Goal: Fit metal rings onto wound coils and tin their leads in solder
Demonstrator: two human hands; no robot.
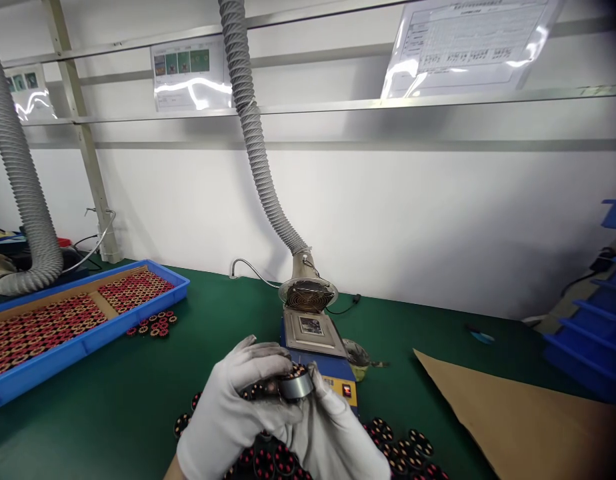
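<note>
I see my gloved left hand (241, 395) half-curled around dotted black discs (255, 391), gloved right hand (335, 427) pinching a silvery metal ring (297, 387).

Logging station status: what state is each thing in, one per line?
Left hand: gloved, closed on metal ring
Right hand: gloved, gripping metal ring
Metal ring: held between both hands
Blue tray: divided, holding many round parts
Loose discs: scattered beside tray
Grey hose: attached to hood
Metal-topped unit: on or off, can't tell
</note>
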